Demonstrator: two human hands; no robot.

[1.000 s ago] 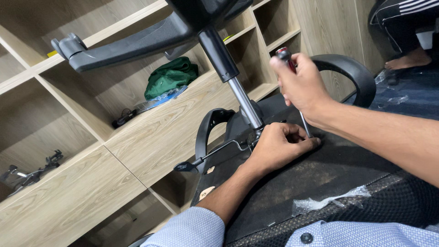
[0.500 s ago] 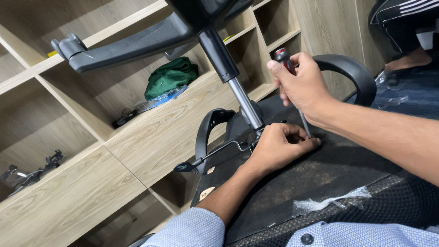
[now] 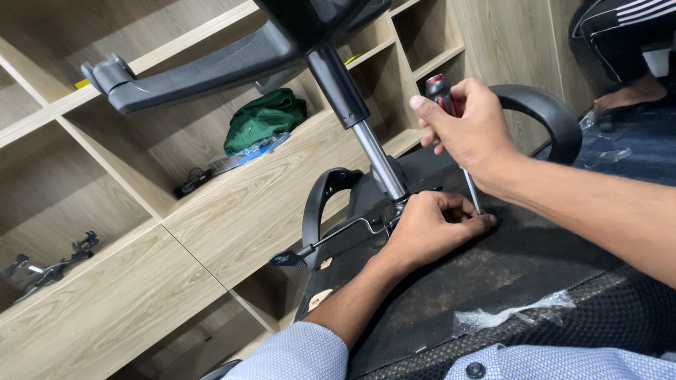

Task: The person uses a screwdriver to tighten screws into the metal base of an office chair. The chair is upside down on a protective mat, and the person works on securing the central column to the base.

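Under the left hand (image 3: 433,226), the tip of the screwdriver (image 3: 439,89) in the right hand's (image 3: 468,134) closed grip is hidden

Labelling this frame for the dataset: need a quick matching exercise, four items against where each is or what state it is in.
Items:
1. screwdriver
2. left hand
3. green cloth
4. plastic wrap

Places/states:
A. lying on a wooden shelf
B. gripped in the right hand, shaft pointing down
C. crumpled on the black chair seat, near the sleeve
D. pressed on the seat underside by the screwdriver tip

Pairs: 1-B, 2-D, 3-A, 4-C
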